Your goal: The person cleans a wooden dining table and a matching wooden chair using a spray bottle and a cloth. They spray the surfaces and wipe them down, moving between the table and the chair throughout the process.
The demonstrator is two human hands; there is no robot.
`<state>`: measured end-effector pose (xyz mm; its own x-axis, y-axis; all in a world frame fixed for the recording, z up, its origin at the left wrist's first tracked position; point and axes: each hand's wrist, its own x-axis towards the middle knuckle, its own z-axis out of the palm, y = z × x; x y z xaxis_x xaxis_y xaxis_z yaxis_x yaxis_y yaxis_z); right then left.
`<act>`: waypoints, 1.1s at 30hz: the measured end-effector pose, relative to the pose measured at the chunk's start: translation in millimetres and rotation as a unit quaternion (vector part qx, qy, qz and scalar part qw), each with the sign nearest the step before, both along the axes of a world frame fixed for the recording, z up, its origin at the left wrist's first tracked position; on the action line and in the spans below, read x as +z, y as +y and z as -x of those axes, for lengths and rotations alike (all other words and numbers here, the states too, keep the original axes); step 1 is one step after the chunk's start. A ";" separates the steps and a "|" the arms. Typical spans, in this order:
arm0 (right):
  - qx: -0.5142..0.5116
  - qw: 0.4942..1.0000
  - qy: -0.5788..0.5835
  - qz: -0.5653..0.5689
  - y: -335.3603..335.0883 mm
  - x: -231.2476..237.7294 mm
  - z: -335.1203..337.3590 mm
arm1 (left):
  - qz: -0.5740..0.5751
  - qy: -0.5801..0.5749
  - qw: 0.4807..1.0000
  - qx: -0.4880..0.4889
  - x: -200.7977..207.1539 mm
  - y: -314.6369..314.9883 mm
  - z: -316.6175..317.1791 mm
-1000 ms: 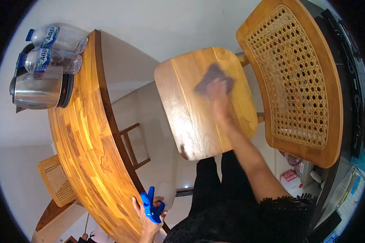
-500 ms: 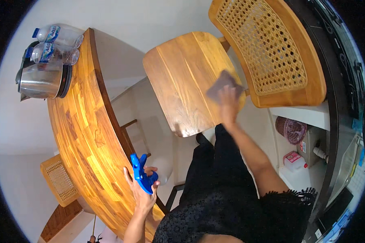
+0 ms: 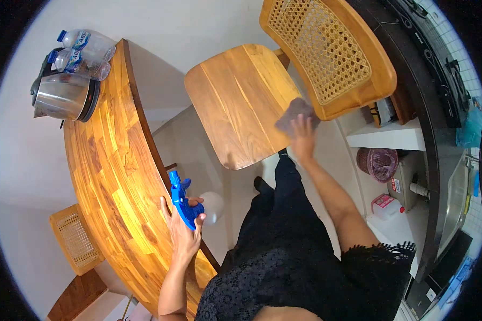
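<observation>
My right hand (image 3: 303,140) presses a grey-purple cloth (image 3: 293,114) on the near right edge of a wooden chair seat (image 3: 235,101). The fingers are spread over the cloth, next to the cane-weave backrest (image 3: 324,51). In my left hand (image 3: 186,230) is a spray bottle with a blue trigger head (image 3: 182,202) and a pale, see-through body (image 3: 212,207). That hand is closed round the bottle's neck, beside the edge of the wooden table.
The long wooden table (image 3: 110,176) curves along the left, bearing two plastic bottles (image 3: 83,63) and a steel kettle (image 3: 64,96). Another cane chair (image 3: 76,239) stands beyond it. At right are a dark counter (image 3: 431,123), a purple basket (image 3: 379,163) and a white jug (image 3: 386,206).
The cloth and my right hand have shifted slightly toward the near edge of the seat. My left hand with the spray bottle has risen a little in view. The view itself has shifted.
</observation>
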<state>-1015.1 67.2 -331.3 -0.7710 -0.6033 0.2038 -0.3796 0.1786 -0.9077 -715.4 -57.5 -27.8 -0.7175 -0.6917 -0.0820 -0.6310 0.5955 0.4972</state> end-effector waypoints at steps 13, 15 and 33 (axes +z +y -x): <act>0.209 0.907 0.201 -0.306 5.8 68.6 -10.2 | 0.030 0.071 0.996 -0.039 4.7 4.5 -9.3; 0.187 0.935 0.177 -0.243 21.7 123.1 6.8 | 0.010 0.104 0.994 -0.032 1.0 5.5 -8.5; 0.052 0.853 0.429 -0.294 -20.0 379.8 175.6 | -0.201 0.339 0.903 -0.169 23.5 19.1 150.5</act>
